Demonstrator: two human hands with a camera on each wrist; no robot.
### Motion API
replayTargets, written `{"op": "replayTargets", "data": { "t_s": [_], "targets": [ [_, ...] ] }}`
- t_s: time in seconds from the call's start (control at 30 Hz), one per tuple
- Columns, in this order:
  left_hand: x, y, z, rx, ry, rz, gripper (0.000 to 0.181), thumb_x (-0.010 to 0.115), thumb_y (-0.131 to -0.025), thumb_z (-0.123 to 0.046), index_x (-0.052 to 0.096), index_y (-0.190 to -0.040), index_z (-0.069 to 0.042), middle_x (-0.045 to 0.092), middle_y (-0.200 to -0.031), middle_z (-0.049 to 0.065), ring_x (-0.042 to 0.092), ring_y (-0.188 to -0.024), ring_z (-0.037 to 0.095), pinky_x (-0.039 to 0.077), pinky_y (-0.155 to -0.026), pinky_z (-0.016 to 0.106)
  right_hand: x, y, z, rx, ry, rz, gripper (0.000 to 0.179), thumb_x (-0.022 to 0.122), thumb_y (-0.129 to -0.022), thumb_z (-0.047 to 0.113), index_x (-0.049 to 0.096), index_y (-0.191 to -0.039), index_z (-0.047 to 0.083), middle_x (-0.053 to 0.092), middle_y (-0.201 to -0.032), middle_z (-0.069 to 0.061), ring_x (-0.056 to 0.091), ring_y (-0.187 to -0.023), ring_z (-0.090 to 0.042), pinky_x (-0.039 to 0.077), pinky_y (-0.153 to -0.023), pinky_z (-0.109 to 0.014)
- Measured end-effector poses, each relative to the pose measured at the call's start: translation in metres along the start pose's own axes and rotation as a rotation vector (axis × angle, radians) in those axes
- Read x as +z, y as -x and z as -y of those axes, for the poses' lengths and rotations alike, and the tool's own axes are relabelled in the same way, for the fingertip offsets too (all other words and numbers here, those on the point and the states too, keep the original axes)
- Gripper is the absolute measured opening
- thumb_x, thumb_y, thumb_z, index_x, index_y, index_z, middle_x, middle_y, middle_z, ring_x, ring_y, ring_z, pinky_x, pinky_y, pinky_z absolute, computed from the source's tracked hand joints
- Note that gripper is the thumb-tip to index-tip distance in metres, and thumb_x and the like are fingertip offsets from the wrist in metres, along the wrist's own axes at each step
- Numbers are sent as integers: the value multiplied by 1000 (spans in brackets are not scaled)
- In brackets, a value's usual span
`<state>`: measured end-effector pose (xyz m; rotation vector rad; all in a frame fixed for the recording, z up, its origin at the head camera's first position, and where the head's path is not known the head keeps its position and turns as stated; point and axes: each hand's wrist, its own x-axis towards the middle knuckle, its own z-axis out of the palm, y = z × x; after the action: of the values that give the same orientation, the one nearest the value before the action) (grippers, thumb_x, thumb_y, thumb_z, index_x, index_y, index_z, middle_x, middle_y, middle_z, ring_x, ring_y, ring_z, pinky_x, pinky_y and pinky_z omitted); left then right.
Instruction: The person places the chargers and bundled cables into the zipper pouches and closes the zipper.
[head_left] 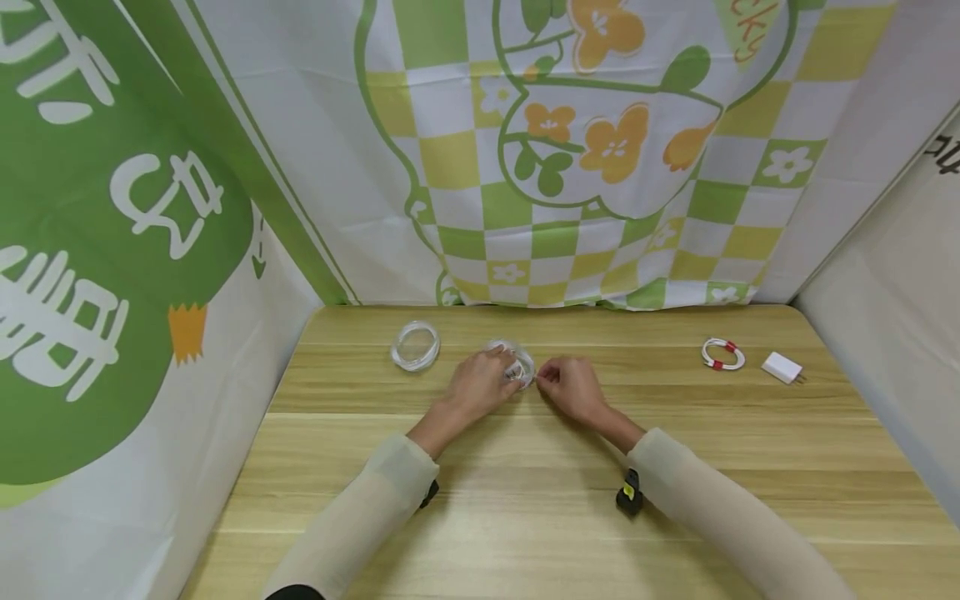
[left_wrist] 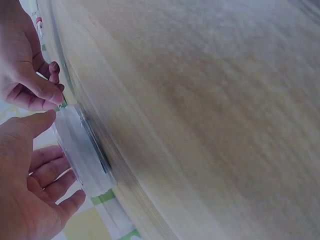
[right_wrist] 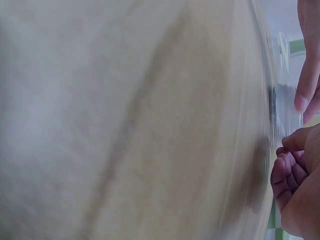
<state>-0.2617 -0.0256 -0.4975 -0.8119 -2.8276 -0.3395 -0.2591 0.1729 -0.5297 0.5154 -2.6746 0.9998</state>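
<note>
Head view shows me a clear coil (head_left: 521, 367) toward the bench's (head_left: 525, 517) twelve-o'clock edge. The left hand (head_left: 478, 385) holds it; the right hand (head_left: 574, 388), grip narrow, pinches at its four-o'clock rim.

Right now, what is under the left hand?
Under the left hand is part of a clear round item, on the wood-grain tabletop. Its right side shows in the head view; the whitish detail within is too small to identify. The part beneath the hand is covered.
</note>
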Motion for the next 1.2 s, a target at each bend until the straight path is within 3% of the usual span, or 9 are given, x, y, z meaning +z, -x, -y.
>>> {"op": "replayTargets", "data": {
  "t_s": [0.17, 0.3, 0.53, 0.73, 0.97, 1.2],
  "targets": [
    [1, -4, -1, 1, -27, 52, 48, 70, -89, -42, 67, -127, -12, 60, -135, 9, 57, -123, 28, 53, -94, 42, 0, 5, 7, -24, -15, 32, 5, 73, -82, 8, 74, -78, 5, 69, -70, 1, 61, -60, -6, 52, -56, -21],
    [0, -7, 0, 18, -26, 82, 48, 69, -90, -39, 64, -130, -13, 57, -139, 8, 52, -130, 26, 49, -99, 42, 1, 7, 9, -29, -3, 17, 5, 74, -82, 8, 74, -78, 6, 69, -70, 1, 61, -61, -6, 52, -56, -22],
    [0, -10, 4, 36, 7, 121, 49, 67, -92, -38, 62, -133, -13, 53, -143, 9, 51, -130, 30, 51, -96, 46, 3, 8, 7, -23, -5, 14, 4, 75, -82, 8, 74, -79, 6, 69, -70, 0, 60, -61, -7, 51, -56, -24],
    [1, -14, 9, 80, 23, 152, 47, 65, -94, -37, 60, -134, -11, 51, -143, 11, 48, -133, 30, 45, -104, 45, 0, 5, 3, -17, 4, 17, 5, 76, -83, 11, 75, -80, 7, 69, -71, 2, 60, -62, -6, 50, -57, -23],
    [1, -21, 14, 137, -3, 145, 49, 64, -95, -37, 60, -133, -7, 52, -141, 16, 53, -128, 33, 49, -99, 45, -3, -2, -4, -28, -1, 6, 5, 76, -83, 8, 74, -79, 7, 70, -72, 0, 61, -63, -8, 51, -58, -25],
    [3, -26, 16, 158, 3, 142, 41, 64, -95, -37, 66, -127, -12, 54, -140, 13, 55, -125, 34, 49, -97, 48, -4, -12, -12, 6, 29, -5, 6, 75, -84, 8, 74, -79, 7, 71, -74, -2, 63, -65, -11, 53, -60, -29]
  ]
}}
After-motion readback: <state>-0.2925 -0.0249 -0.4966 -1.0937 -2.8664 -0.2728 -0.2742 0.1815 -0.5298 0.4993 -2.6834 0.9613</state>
